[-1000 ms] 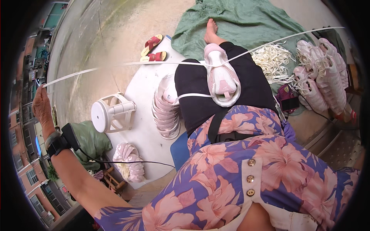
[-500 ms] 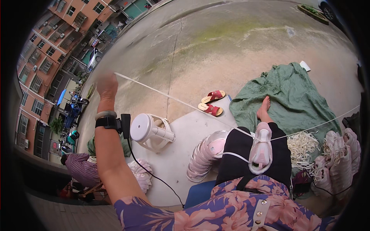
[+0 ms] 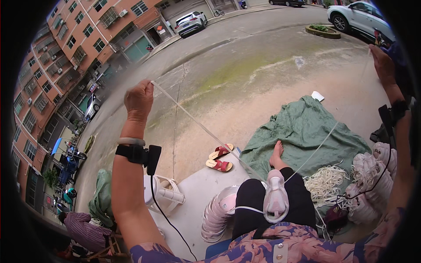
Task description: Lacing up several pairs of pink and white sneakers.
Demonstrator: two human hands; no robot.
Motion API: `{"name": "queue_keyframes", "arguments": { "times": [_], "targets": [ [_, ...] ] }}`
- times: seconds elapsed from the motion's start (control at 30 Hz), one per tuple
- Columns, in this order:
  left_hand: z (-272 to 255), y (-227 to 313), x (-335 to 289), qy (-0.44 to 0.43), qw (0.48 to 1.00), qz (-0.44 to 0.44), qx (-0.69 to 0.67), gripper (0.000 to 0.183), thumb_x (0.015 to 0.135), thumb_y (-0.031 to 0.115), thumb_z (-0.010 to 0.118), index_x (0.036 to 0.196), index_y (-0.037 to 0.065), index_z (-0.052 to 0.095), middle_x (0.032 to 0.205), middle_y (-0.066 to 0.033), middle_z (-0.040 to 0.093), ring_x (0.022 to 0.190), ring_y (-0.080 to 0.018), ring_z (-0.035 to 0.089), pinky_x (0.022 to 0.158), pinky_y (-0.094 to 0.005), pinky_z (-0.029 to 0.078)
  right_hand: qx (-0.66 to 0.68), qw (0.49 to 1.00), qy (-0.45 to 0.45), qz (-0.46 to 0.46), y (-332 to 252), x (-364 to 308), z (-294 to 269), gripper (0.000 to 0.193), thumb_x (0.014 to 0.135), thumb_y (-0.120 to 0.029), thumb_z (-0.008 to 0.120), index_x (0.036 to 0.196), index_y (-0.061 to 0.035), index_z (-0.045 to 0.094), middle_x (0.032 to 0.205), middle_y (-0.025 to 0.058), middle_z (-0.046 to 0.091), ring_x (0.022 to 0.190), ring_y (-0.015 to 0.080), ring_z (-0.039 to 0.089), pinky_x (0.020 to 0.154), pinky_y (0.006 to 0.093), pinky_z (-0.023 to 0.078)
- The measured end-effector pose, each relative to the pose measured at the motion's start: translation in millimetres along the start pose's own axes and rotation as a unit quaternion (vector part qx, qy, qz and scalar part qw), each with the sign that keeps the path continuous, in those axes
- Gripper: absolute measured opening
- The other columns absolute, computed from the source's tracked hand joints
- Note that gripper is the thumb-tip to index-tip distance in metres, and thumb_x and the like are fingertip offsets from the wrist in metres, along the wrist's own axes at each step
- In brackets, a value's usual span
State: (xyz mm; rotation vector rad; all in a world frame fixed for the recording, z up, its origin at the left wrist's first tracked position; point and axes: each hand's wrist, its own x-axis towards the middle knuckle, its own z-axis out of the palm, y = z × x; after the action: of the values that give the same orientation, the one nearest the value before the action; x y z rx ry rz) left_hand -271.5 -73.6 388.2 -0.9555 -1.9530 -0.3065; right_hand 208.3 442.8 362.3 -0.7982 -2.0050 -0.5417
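Observation:
A pink-and-white sneaker [image 3: 276, 204] lies on my lap, its toe pointing away from me. One end of its white shoelace [image 3: 193, 118] runs taut up to the left. My left hand [image 3: 139, 98], raised at far left, is closed on that end. My right hand [image 3: 383, 65], raised at far right, is closed at the faint end of the other lace strand [image 3: 316, 147], which rises from the shoe and blurs near the fingers. A white strip joins the sneaker to a curved stack of nested pink shoes [image 3: 212, 219] beside my left thigh.
A tangled pile of white laces [image 3: 326, 180] lies right of my leg, by more pink shoes [image 3: 366, 175]. Ahead are a green cloth [image 3: 302, 131] and red sandals [image 3: 219, 165]. To the left stand a white stool [image 3: 169, 193] and a person in a striped shirt [image 3: 85, 232].
My right hand has come into view at upper right with its lace strand raised. My left hand, blurred before, is now sharp. The whole view has shifted.

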Motion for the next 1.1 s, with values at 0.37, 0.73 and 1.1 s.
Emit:
{"name": "queue_keyframes", "arguments": {
  "times": [0.37, 0.73, 1.1],
  "targets": [
    [-14, 233, 104, 0.131, 0.960, 0.099, -0.227, 0.016, 0.081, 0.024, 0.053, 0.079, 0.013, 0.064, 0.070, -0.0121, 0.062, 0.070, -0.0323, 0.061, 0.064, -0.0401, 0.048, 0.186, 0.945, 0.102, -0.250, -299, 88, -57, 0.023, 0.078, -0.009, 0.053, 0.098, -0.0144, 0.063, 0.077, 0.0122, 0.064, 0.076, 0.0276, 0.064, 0.069, 0.0391, 0.050],
    [12, 223, 88, 0.129, 0.970, 0.088, -0.185, 0.018, 0.079, 0.021, 0.049, 0.076, 0.010, 0.063, 0.073, -0.0146, 0.063, 0.074, -0.0334, 0.061, 0.068, -0.0411, 0.049, 0.146, 0.962, 0.094, -0.208, -295, 86, -38, 0.016, 0.074, -0.017, 0.061, 0.087, -0.0079, 0.065, 0.071, 0.0137, 0.064, 0.067, 0.0252, 0.064, 0.063, 0.0370, 0.050],
    [115, 156, -318, -0.598, 0.651, -0.369, -0.286, 0.019, 0.080, 0.013, 0.054, 0.066, 0.000, 0.055, 0.051, -0.0101, 0.057, 0.035, -0.0162, 0.053, 0.032, -0.0274, 0.042, 0.492, 0.511, -0.509, 0.488, -220, -349, 101, 0.011, 0.074, -0.015, 0.065, 0.070, -0.0051, 0.061, 0.057, -0.0017, 0.051, 0.045, 0.0068, 0.042, 0.039, 0.0213, 0.031]
  ]
}}
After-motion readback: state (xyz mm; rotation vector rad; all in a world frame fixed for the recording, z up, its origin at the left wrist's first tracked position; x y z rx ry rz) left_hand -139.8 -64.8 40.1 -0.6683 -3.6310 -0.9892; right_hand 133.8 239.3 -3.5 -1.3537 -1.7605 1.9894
